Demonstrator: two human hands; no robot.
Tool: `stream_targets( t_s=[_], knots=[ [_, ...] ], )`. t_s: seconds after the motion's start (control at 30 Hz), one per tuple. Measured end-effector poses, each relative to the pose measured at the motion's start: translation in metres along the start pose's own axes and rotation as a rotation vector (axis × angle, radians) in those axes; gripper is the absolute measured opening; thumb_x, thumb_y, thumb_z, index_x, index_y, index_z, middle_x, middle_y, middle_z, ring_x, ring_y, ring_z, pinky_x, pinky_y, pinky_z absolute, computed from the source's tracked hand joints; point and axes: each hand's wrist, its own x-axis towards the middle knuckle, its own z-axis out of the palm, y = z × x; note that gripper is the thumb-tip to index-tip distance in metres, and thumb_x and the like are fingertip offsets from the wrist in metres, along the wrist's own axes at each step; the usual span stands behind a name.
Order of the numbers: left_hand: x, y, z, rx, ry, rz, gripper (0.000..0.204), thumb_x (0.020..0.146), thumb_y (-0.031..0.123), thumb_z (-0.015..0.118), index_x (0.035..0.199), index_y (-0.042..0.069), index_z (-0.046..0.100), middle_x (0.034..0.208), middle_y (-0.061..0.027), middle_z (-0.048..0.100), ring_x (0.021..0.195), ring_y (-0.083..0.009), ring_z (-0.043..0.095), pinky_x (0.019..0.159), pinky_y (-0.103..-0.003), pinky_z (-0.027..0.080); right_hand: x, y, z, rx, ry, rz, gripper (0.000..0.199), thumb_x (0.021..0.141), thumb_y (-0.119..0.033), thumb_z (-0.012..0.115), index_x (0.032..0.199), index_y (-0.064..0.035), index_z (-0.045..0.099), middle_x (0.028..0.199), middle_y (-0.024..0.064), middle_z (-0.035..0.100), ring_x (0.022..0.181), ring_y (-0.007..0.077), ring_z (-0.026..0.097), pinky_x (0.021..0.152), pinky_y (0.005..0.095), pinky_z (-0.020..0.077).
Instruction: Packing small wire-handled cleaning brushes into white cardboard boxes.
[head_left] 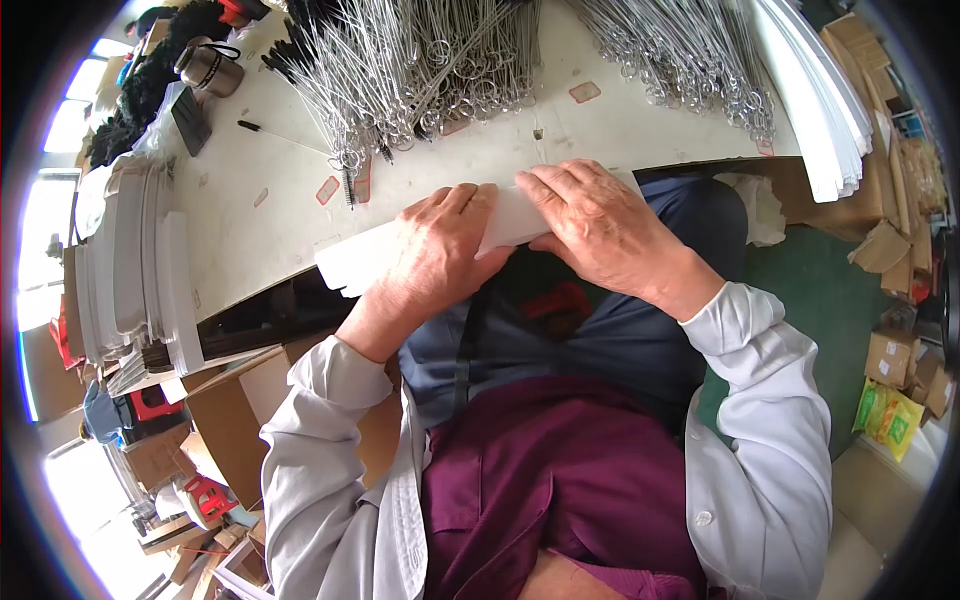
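A long, narrow white piece of folded paper or thin card lies across the near edge of the table. My left hand grips its middle, fingers over the top and thumb along the near side. My right hand is closed on it farther right, fingertips on the upper face and thumb tucked below. The two thumbs come close together. Beyond my hands spreads a big pile of thin wire brushes with looped metal ends. One brush with dark bristles points down toward the paper.
A second heap of looped wires lies at the far right, beside a stack of white card sheets. More white card is stacked at the left edge. A metal flask stands at the far left. Cardboard boxes sit below the table.
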Motion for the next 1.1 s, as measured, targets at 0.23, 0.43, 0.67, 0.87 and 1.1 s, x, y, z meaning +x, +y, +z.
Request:
stream_targets(
  t_s=[0.23,0.43,0.67,0.87,1.1],
  knots=[
    [-0.005,-0.010,-0.008,0.028,0.113,0.073,0.068,0.077,0.025,0.083,0.132,-0.005,0.056,0.119,-0.0193,0.064,0.110,-0.0371,0.064,0.094,-0.045,0.052,0.000,0.016,-0.005,0.005,0.027,-0.032,0.055,0.087,-0.026,0.075,0.132,0.0032,0.060,0.123,0.0142,0.065,0.113,0.0290,0.061,0.101,0.0408,0.0489],
    [0.003,-0.038,-0.005,0.111,0.175,0.003,0.068,0.082,0.027,0.080,0.136,-0.005,0.052,0.122,-0.0205,0.063,0.111,-0.0389,0.062,0.094,-0.047,0.051,0.024,0.049,0.001,-0.027,0.098,-0.053,0.056,0.085,-0.023,0.078,0.135,-0.0018,0.062,0.128,0.0134,0.064,0.117,0.0299,0.061,0.106,0.0413,0.0476],
    [0.002,-0.039,0.020,0.153,0.250,-0.014,0.058,0.087,0.025,0.076,0.130,-0.007,0.056,0.125,-0.0249,0.063,0.112,-0.0405,0.062,0.095,-0.047,0.051,0.016,0.057,0.024,0.120,0.109,0.017,0.060,0.083,-0.014,0.079,0.140,-0.0077,0.060,0.135,0.0092,0.063,0.121,0.0308,0.059,0.107,0.0416,0.0483],
    [-0.011,-0.030,0.047,0.208,0.360,-0.063,0.062,0.087,0.030,0.076,0.134,-0.006,0.058,0.131,-0.0247,0.062,0.122,-0.0419,0.059,0.105,-0.051,0.047,0.008,0.048,0.024,0.040,0.081,-0.026,0.056,0.090,-0.026,0.072,0.140,-0.0035,0.058,0.137,0.0133,0.060,0.131,0.0309,0.053,0.115,0.0422,0.0404],
    [-0.018,-0.029,0.054,0.371,0.255,-0.034,0.061,0.086,0.020,0.075,0.137,-0.006,0.055,0.141,-0.0236,0.057,0.129,-0.0400,0.055,0.112,-0.051,0.042,0.018,0.020,0.049,-0.059,0.068,-0.059,0.056,0.095,-0.025,0.066,0.143,0.0015,0.053,0.145,0.0194,0.055,0.138,0.0330,0.049,0.122,0.0451,0.0319]
  ],
)
